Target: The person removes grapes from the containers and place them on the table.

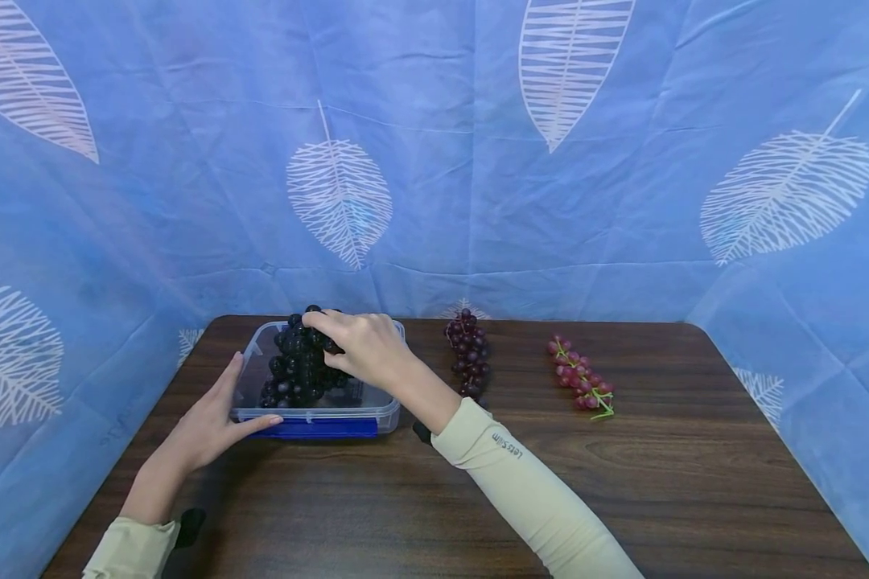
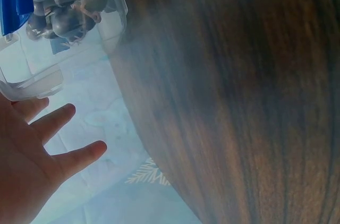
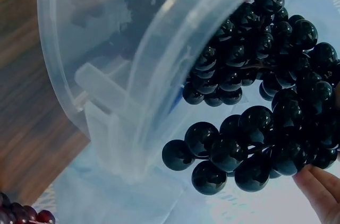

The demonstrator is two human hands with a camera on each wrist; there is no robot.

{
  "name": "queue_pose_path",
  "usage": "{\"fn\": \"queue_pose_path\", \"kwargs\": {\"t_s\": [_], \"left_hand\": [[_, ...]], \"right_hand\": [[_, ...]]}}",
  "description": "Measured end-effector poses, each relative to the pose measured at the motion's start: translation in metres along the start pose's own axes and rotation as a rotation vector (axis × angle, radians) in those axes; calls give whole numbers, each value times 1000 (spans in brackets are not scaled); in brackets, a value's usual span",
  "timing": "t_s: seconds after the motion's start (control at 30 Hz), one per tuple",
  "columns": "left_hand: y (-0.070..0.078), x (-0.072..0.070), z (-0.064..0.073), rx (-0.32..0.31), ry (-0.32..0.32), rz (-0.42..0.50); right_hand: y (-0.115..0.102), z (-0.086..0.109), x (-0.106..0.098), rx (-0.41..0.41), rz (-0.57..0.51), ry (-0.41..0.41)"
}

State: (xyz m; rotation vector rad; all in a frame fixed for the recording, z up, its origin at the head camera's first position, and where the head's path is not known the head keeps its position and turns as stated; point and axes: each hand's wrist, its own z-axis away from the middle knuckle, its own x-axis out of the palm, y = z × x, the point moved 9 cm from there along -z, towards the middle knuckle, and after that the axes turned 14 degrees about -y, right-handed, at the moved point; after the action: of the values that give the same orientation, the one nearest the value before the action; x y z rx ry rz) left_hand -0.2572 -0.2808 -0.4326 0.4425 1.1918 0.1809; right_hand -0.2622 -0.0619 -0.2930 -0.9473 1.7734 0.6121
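Note:
A bunch of black grapes (image 1: 300,366) is over and partly inside a clear plastic container (image 1: 242,378) with a blue clip along its front. My right hand (image 1: 365,346) grips the bunch from above, thumb and fingers around its upper right part. In the right wrist view the grapes (image 3: 255,144) overlap the container wall (image 3: 133,75), with fingertips (image 3: 321,189) at their lower edge. My left hand (image 1: 206,422) steadies the container's front left corner, its fingers straight and spread. The left wrist view shows this hand (image 2: 32,155) beside the container's corner.
A dark red grape bunch (image 1: 469,354) lies to the right of the container on the brown wooden table (image 1: 659,466). Farther right is a lighter red bunch (image 1: 579,374) with a green stem. A blue cloth (image 1: 434,201) with white leaf prints hangs behind the table.

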Motion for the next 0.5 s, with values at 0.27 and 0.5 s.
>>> {"fn": "queue_pose_path", "kwargs": {"t_s": [0.27, 0.5], "left_hand": [[3, 0, 1, 23, 8, 11], [3, 0, 2, 26, 6, 15]], "right_hand": [[2, 1, -14, 29, 1, -1], [0, 6, -23, 29, 0, 28]]}}
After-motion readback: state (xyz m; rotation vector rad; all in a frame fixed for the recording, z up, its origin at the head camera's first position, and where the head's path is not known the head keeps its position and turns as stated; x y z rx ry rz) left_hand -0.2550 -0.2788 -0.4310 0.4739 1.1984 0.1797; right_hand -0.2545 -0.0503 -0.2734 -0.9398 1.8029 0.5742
